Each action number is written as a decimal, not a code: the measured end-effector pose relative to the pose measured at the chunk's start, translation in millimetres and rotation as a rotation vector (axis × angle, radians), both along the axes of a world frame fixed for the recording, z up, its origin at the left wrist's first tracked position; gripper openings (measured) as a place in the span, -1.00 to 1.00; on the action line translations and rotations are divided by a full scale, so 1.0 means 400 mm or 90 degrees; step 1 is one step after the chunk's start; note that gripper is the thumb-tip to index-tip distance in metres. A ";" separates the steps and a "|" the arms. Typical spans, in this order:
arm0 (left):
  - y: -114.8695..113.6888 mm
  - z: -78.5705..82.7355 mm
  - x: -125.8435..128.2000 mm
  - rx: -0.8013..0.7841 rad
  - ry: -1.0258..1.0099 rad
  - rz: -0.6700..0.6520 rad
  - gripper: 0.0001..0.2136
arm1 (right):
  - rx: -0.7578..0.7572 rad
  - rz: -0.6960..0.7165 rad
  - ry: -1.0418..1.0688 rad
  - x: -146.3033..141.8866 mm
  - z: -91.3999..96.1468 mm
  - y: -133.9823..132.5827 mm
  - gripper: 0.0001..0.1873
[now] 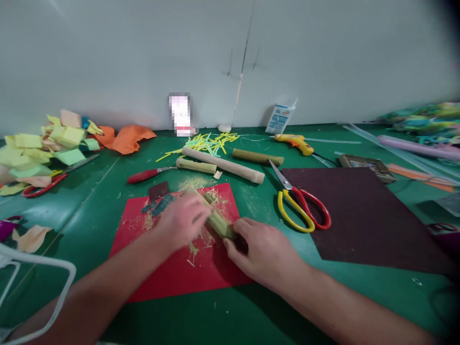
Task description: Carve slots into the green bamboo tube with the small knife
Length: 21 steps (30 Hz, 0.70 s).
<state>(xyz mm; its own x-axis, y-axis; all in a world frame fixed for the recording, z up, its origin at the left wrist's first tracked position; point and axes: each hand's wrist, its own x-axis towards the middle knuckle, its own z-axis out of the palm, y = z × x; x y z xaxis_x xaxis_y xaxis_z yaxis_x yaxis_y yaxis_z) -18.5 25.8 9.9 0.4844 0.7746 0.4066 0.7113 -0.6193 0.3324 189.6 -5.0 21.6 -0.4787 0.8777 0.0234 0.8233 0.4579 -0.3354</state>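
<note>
Both hands are on the one stick (pixel 217 221), a pale green length lying slantwise on the red mat (pixel 172 273), its far end toward the wall and its near end toward me. My right hand (pixel 268 254) has that near end: fingers curled together round it, thumb laid along the top, knuckles low on the mat. My left hand (pixel 181 220) sits over the middle of the stick, fingers bunched and pointing down onto it. It is smeared by motion, so I cannot tell whether it pinches a blade, a scrap or the bare stick.

Shavings (pixel 196 184) lie thick on the mat at the far end and thinner under the left hand, which reads to me as scraping or stripping the skin.

To do it well, I judge the right hand should pin the stick flat so it cannot roll. The left should work in short strokes away from the right thumb, along the grain, with the whole stroke over the mat, not the table (pixel 251 316).

Scissors (pixel 302 206) lie open just right of the mat, blades toward the wall. I would mind that elbow. A red-handled knife (pixel 147 175) lies apart, beyond the mat's far left corner.
</note>
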 end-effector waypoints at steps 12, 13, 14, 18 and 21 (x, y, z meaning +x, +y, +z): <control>0.031 -0.006 -0.029 0.032 -0.005 0.093 -0.81 | -0.006 -0.013 -0.005 -0.003 0.002 0.001 -0.83; 0.051 -0.004 -0.048 0.035 -0.011 0.123 -0.82 | -0.006 -0.013 -0.006 -0.003 0.003 0.001 -0.82; 0.067 -0.003 -0.064 0.034 -0.009 0.141 -0.82 | -0.008 -0.013 -0.006 -0.003 0.003 0.001 -0.82; 0.076 0.000 -0.075 0.051 -0.010 0.175 -0.82 | -0.007 -0.014 -0.004 -0.003 0.002 0.004 -0.82; 0.041 -0.005 -0.042 0.049 -0.018 0.125 -0.82 | -0.002 -0.022 -0.004 -0.004 -0.001 0.005 -0.82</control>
